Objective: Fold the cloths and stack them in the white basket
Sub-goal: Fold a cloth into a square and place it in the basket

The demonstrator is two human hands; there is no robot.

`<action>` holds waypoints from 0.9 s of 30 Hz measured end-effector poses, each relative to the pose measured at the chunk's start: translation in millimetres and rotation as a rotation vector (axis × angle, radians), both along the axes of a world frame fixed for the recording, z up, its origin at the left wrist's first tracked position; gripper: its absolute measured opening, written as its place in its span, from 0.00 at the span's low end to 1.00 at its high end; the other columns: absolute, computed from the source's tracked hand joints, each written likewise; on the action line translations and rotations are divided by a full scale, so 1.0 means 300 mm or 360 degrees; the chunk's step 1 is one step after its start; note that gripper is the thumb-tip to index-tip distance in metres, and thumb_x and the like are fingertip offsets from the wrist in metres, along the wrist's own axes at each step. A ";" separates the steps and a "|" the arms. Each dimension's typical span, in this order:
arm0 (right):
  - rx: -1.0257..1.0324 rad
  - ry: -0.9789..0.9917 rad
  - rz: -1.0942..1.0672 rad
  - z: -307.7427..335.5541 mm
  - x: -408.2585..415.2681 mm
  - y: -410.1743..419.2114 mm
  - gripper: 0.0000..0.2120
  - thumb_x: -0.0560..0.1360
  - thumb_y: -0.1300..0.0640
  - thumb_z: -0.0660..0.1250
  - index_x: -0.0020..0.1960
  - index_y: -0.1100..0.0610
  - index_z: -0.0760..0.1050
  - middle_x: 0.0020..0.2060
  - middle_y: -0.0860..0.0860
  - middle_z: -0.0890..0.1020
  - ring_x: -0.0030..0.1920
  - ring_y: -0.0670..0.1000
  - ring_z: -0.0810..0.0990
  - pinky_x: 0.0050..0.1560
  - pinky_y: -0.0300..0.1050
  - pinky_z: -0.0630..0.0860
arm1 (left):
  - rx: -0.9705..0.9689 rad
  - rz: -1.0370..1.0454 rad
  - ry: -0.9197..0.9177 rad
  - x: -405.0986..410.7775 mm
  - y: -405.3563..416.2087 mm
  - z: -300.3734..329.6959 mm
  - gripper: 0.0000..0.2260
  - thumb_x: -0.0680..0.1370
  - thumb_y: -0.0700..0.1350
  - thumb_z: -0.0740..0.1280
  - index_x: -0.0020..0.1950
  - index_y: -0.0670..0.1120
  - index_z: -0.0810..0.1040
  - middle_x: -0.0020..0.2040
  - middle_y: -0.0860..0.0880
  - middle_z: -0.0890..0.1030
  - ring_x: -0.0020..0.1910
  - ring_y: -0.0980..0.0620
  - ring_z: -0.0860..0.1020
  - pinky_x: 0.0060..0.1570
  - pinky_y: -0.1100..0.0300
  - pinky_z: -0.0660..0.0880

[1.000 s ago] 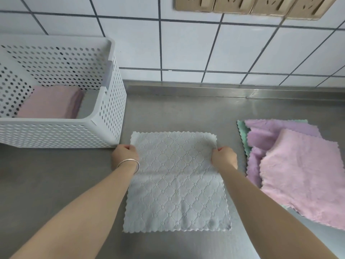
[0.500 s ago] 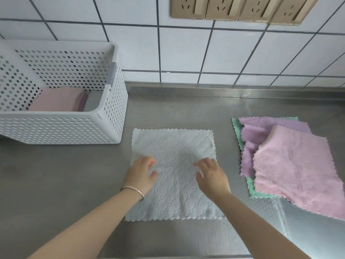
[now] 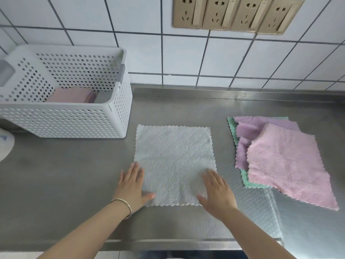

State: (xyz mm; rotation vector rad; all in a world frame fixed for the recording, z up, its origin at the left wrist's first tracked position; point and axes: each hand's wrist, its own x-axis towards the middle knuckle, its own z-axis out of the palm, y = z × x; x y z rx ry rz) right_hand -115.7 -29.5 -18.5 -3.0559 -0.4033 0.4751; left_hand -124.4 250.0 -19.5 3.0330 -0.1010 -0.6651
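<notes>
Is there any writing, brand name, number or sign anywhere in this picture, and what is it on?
No readable text anywhere.
Wall sockets: plain gold plates, no lettering that shows.
White basket: only holes, no label.
Grey cloth: a woven diamond pattern, no tag.
Pink cloth and the cloths under it: no tags visible.
White object at the left edge: a faint bluish mark, too blurred and cut off to read.
</notes>
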 end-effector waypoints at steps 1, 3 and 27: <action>0.0012 -0.0022 0.0063 -0.003 -0.018 0.007 0.31 0.72 0.40 0.54 0.68 0.57 0.70 0.70 0.56 0.69 0.69 0.55 0.69 0.68 0.50 0.66 | -0.0035 -0.0116 -0.0183 -0.009 -0.002 0.003 0.38 0.72 0.66 0.55 0.74 0.42 0.59 0.77 0.44 0.54 0.75 0.44 0.49 0.72 0.50 0.53; 0.0076 -0.0063 0.0201 -0.023 -0.053 0.018 0.27 0.67 0.40 0.58 0.57 0.54 0.77 0.59 0.54 0.80 0.59 0.55 0.79 0.57 0.51 0.77 | -0.0154 -0.0332 -0.0364 -0.036 -0.014 -0.012 0.34 0.64 0.67 0.56 0.60 0.47 0.75 0.65 0.48 0.73 0.64 0.47 0.70 0.57 0.57 0.75; 0.0726 0.0634 -0.0622 0.095 0.043 -0.162 0.18 0.75 0.54 0.66 0.28 0.53 0.65 0.24 0.46 0.69 0.28 0.45 0.66 0.31 0.40 0.61 | -0.0781 0.0381 0.0145 -0.086 0.168 0.059 0.14 0.78 0.46 0.63 0.33 0.51 0.67 0.31 0.51 0.73 0.32 0.52 0.67 0.34 0.62 0.63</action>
